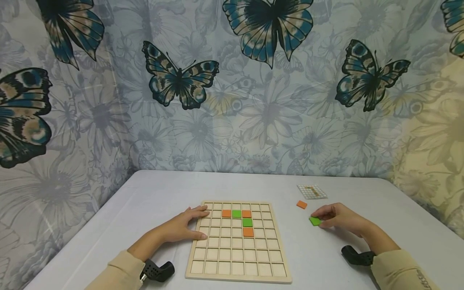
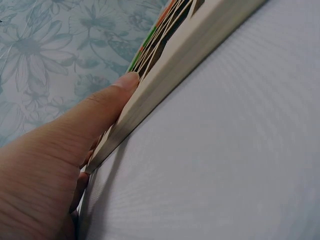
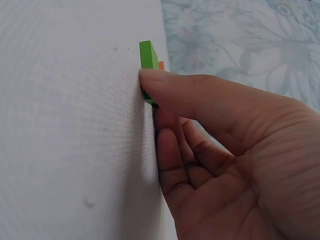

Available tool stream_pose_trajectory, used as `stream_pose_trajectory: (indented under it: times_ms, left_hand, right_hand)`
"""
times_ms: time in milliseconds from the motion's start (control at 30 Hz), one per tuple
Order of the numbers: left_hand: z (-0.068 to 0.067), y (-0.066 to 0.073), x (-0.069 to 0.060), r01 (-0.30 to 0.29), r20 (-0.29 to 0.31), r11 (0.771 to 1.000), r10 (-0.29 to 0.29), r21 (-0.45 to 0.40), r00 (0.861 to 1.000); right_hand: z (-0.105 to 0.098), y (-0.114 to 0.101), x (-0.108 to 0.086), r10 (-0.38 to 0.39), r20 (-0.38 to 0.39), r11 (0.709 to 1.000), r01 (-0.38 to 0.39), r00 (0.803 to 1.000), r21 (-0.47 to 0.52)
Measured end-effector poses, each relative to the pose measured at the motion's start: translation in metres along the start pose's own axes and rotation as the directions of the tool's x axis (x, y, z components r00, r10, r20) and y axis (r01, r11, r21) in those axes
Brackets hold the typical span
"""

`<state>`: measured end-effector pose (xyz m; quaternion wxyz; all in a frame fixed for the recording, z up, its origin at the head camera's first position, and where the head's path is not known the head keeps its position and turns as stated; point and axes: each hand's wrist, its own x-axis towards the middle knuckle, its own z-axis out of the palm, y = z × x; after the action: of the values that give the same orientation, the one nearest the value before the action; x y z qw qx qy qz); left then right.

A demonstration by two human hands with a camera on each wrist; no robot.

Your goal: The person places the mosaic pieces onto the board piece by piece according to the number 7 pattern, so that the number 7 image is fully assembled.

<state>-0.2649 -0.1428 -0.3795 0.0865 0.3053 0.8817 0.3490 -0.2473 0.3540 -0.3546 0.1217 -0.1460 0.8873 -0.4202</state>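
Observation:
A wooden grid board (image 1: 232, 255) lies flat on the white table. Three orange tiles (image 1: 248, 232) and two green tiles (image 1: 236, 214) sit in its upper cells. My left hand (image 1: 177, 227) rests on the board's left edge, fingers spread and mostly straight. In the left wrist view its thumb (image 2: 107, 97) lies along the board's rim. Right of the board, my right hand (image 1: 342, 219) pinches a green square tile (image 1: 314, 221) between thumb and fingers, close to the tabletop. The right wrist view shows the green tile (image 3: 147, 55) standing out past the thumb.
A loose orange tile (image 1: 301, 204) lies just beyond the right hand. Behind it is a small card with a printed grid (image 1: 312, 192). Both wrists wear black devices (image 1: 357, 256). A butterfly-patterned cloth (image 1: 253, 133) hangs behind the table.

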Motion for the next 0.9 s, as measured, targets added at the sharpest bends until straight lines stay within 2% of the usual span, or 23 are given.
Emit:
stream_pose_trajectory:
  times_ms: [267,533,900]
  left_hand:
    - [0.0,0.0006,-0.0009,-0.001,0.001,1.0,0.001,-0.012,1.0]
    - [-0.0001,0.0007,-0.0009,-0.003,0.001,1.0,0.003,-0.007,1.0]
    - [0.0001,-0.0001,-0.0009,-0.014,0.001,1.0,0.014,0.001,1.0]
  right_hand:
    - [0.0009,-0.0012,0.0007,0.033,-0.033,0.997,-0.036,0.999,-0.071]
    - [0.0019,-0.004,-0.0003,0.057,-0.064,0.994,-0.062,0.996,-0.09]
    - [0.0041,-0.004,0.0006,0.052,-0.102,0.986,-0.067,0.993,-0.15]
